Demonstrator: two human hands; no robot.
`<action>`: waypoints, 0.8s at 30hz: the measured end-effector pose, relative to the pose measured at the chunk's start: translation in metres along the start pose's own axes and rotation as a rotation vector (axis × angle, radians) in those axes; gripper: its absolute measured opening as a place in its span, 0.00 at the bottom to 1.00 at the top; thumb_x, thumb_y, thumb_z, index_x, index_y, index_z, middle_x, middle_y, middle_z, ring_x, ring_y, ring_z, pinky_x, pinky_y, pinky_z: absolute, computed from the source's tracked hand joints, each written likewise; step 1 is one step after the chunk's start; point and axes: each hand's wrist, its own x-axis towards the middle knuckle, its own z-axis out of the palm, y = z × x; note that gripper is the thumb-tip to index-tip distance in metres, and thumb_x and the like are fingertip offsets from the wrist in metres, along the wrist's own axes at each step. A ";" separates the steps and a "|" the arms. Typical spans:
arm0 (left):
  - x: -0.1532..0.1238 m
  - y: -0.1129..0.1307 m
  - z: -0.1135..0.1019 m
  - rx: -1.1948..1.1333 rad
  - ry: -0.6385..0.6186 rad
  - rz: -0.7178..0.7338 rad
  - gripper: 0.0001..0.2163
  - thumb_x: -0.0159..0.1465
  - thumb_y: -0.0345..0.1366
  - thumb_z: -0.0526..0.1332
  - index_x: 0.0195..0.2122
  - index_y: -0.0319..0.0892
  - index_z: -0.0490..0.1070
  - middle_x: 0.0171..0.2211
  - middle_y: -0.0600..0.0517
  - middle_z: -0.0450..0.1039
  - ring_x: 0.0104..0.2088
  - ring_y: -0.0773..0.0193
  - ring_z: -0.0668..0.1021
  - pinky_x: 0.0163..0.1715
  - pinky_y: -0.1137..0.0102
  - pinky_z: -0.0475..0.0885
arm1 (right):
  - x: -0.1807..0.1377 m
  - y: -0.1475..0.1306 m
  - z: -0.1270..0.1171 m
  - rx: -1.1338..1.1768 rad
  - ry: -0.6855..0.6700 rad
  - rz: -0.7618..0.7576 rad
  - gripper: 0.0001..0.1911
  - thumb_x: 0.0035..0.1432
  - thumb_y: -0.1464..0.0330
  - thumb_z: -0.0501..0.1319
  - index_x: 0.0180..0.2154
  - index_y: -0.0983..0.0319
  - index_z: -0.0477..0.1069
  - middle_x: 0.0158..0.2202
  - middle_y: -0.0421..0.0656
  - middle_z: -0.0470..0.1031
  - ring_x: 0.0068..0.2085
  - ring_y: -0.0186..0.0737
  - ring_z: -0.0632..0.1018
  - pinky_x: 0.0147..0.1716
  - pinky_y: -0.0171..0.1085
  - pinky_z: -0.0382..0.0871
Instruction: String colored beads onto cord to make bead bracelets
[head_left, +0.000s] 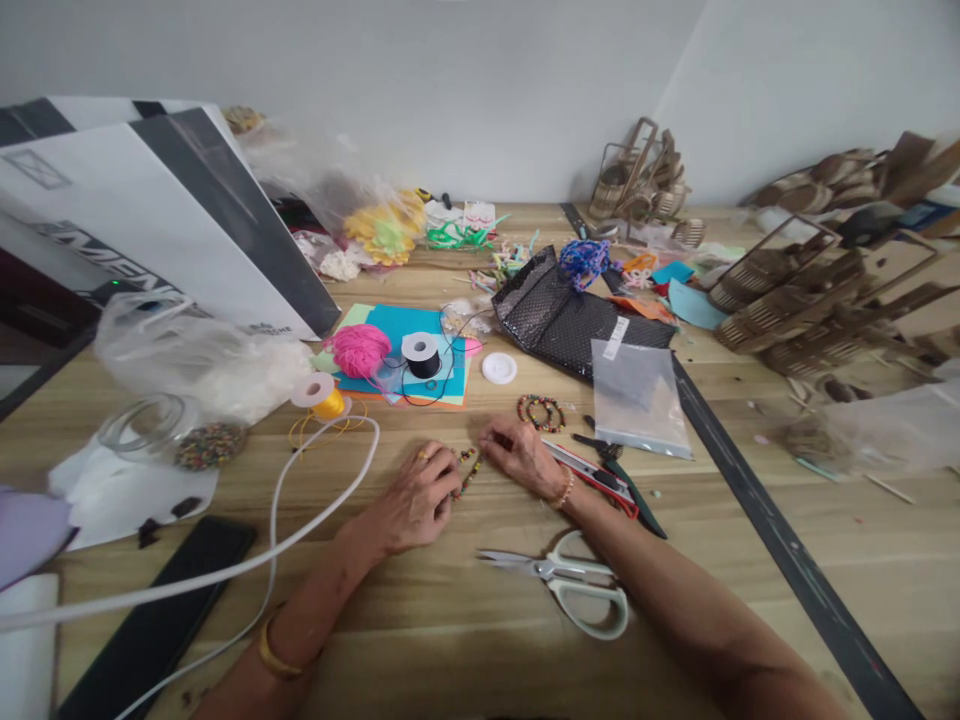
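Observation:
A strand of small multicoloured beads (471,476) lies in a curve on the wooden table between my hands. My left hand (426,495) is closed over its left end, fingers curled down onto it. Fingers pinched together, my right hand (519,452) is at the upper end of the strand; the thin cord there is too fine to make out. Just beyond the right hand lie beaded bracelets (541,412). Beside my right wrist are a red utility knife (592,472) and dark-handled pliers (634,495). White-handled scissors (559,570) rest below, blades pointing left.
A spool of black cord (421,356), a pink yarn ball (361,350) and a yellow spool (319,396) stand ahead. Loose beads (210,445) lie left. A white cable (300,535) crosses the left side. A plastic bag (641,395) and small wooden baskets (787,285) are right.

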 end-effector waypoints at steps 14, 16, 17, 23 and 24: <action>0.016 -0.007 0.028 -0.113 0.322 -0.262 0.09 0.62 0.31 0.58 0.42 0.41 0.73 0.40 0.46 0.67 0.45 0.57 0.68 0.46 0.60 0.68 | 0.000 0.010 -0.003 0.425 -0.135 0.155 0.11 0.56 0.62 0.61 0.31 0.66 0.71 0.25 0.39 0.70 0.27 0.32 0.69 0.28 0.31 0.62; 0.019 -0.008 0.028 -0.120 0.310 -0.251 0.08 0.62 0.31 0.59 0.40 0.41 0.75 0.41 0.46 0.67 0.46 0.56 0.68 0.47 0.60 0.67 | 0.000 0.009 -0.003 0.453 -0.144 0.159 0.13 0.55 0.61 0.62 0.31 0.66 0.71 0.26 0.40 0.71 0.28 0.33 0.70 0.28 0.32 0.63; 0.020 -0.008 0.028 -0.129 0.304 -0.248 0.07 0.62 0.31 0.59 0.39 0.42 0.76 0.41 0.46 0.67 0.46 0.56 0.67 0.47 0.59 0.67 | 0.000 0.008 -0.003 0.465 -0.150 0.160 0.13 0.55 0.60 0.62 0.31 0.66 0.71 0.26 0.40 0.71 0.28 0.33 0.70 0.29 0.32 0.64; 0.021 -0.005 0.028 -0.174 0.310 -0.267 0.05 0.60 0.31 0.61 0.34 0.44 0.77 0.40 0.47 0.67 0.45 0.56 0.67 0.46 0.59 0.67 | -0.001 0.003 0.000 0.528 -0.196 0.168 0.14 0.54 0.60 0.63 0.31 0.66 0.71 0.27 0.41 0.73 0.29 0.34 0.72 0.31 0.33 0.66; 0.021 -0.005 0.028 -0.183 0.309 -0.267 0.05 0.60 0.31 0.62 0.34 0.44 0.77 0.39 0.47 0.68 0.45 0.56 0.67 0.46 0.59 0.67 | -0.001 0.003 0.000 0.537 -0.201 0.164 0.13 0.54 0.60 0.63 0.31 0.66 0.71 0.28 0.41 0.73 0.30 0.34 0.72 0.32 0.33 0.66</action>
